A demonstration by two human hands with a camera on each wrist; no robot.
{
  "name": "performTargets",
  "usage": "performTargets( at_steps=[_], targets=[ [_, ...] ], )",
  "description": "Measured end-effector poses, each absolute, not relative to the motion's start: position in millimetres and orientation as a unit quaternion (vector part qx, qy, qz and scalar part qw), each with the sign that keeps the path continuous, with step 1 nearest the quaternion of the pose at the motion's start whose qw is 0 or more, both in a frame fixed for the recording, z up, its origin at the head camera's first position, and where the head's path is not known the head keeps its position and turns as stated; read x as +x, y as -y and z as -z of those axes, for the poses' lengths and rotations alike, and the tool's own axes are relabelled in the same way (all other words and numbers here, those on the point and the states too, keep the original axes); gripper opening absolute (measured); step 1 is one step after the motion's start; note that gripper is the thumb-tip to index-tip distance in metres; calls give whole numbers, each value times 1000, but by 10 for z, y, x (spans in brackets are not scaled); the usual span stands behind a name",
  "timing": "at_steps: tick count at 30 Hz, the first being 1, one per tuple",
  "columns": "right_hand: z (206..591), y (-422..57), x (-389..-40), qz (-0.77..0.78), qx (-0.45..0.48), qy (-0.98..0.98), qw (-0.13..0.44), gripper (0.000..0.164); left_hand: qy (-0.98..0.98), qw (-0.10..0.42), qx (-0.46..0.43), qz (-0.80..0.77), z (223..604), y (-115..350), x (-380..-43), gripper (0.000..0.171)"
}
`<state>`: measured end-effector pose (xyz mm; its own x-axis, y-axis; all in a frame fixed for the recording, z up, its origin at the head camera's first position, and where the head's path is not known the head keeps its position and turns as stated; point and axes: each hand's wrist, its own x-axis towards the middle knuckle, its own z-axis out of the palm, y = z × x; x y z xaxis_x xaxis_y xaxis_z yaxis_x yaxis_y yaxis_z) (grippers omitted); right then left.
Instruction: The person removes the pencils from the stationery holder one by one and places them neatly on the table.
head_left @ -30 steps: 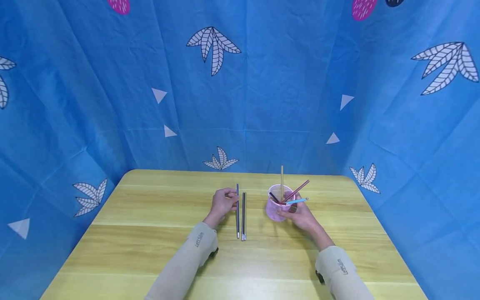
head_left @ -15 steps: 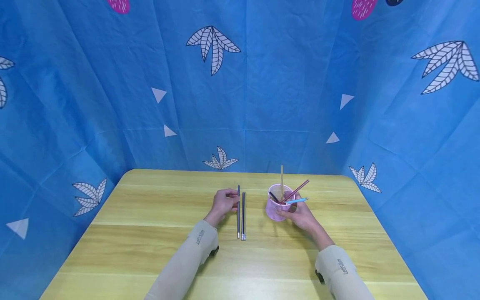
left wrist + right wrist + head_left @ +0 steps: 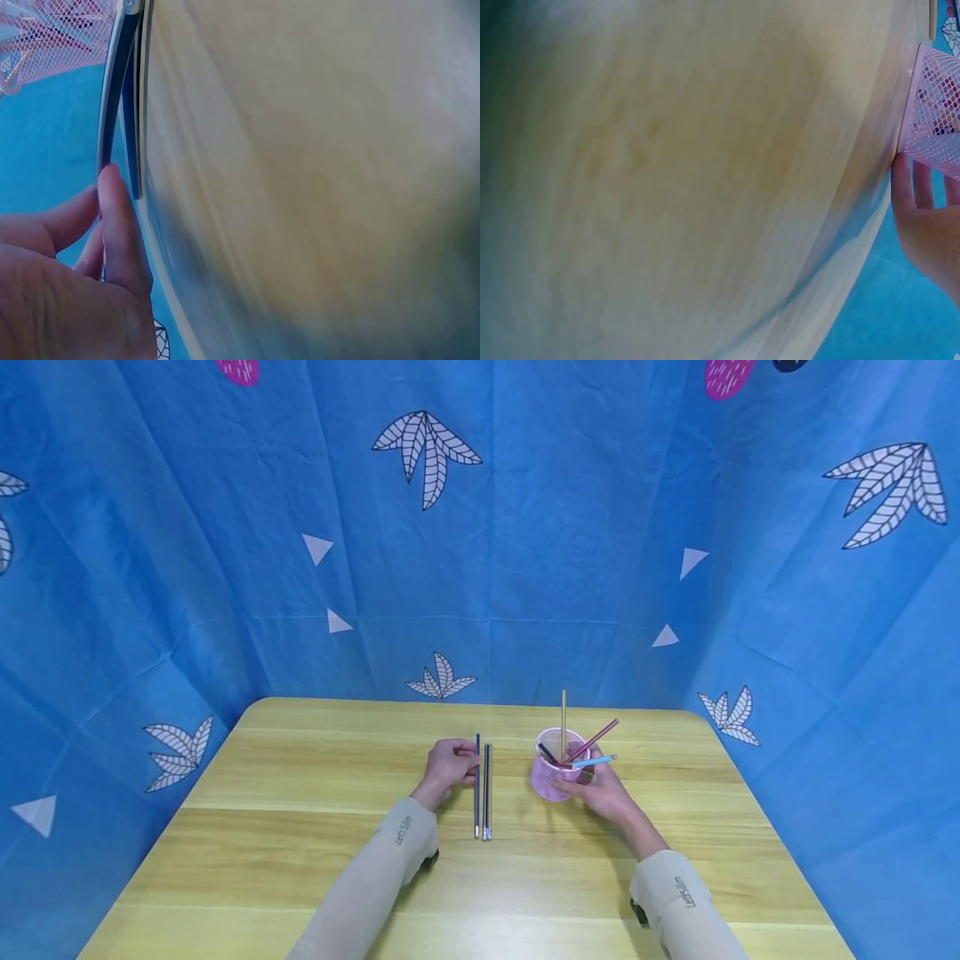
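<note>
The head camera looks forward and down from above the counter (image 3: 570, 893), far enough back to take in both the left hand (image 3: 447, 766) and right hand (image 3: 602, 793), with the blue curtain (image 3: 487, 568) beyond. The left wrist camera sits close to its hand, skimming the counter, its picture tipped sideways. The right wrist camera is likewise low and tipped, with its hand at the right edge. The cup (image 3: 546, 782) appears in all three views; the head and left wrist views share the pencils (image 3: 487, 802).

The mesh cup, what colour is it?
Pink; the mesh cup shows best in the right wrist view.
</note>
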<state>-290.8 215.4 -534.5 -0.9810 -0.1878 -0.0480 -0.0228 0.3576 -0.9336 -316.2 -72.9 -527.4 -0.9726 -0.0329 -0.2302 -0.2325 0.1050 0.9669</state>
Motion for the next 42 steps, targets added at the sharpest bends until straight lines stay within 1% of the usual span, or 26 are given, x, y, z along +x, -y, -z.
performTargets(
  at_steps=[24, 42],
  targets=[
    [5402, -2166, -2937, 569, -65, -816, 71, 80, -747, 84, -101, -652, 5313, 650, -3183, 26],
    [5352, -2150, -2889, 566, -68, -819, 67, 78, -763, 85, -106, -632, 5295, 635, -3170, 26]
  ],
)
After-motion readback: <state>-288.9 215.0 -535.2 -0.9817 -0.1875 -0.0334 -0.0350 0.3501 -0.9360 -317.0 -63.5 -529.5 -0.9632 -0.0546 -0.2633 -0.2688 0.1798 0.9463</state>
